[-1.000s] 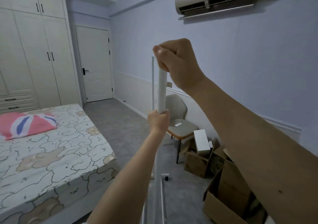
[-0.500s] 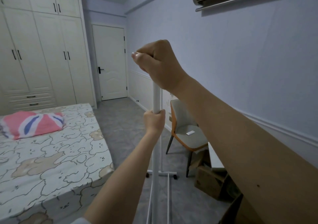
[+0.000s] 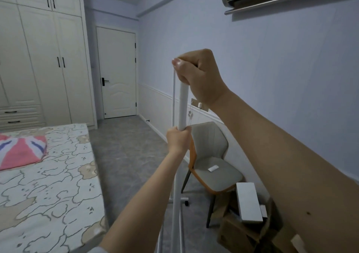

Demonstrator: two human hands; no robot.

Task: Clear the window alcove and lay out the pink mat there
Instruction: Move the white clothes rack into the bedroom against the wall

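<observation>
A white metal clothes rack (image 3: 183,105) stands upright in front of me on a wheeled base whose crossbar and black caster show near the floor. My right hand (image 3: 198,76) is closed over the top end of its near post. My left hand (image 3: 177,139) grips the same post lower down, at about chair-back height. The rack's far post rises thin just left of my right hand. Neither the window alcove nor the pink mat is in view.
A bed (image 3: 44,184) with a patterned sheet and a pink flag pillow (image 3: 19,151) fills the left. A grey-and-orange chair (image 3: 211,163) stands by the right wall, with open cardboard boxes (image 3: 239,233) and a white box (image 3: 248,202) beside it. Wardrobe (image 3: 38,58) and door (image 3: 118,72) are at the far end.
Both hands keep their grip on the rack post. The view has shifted: the chair and boxes now sit further right and lower, and the rack's wheeled base stands closer to the chair.
</observation>
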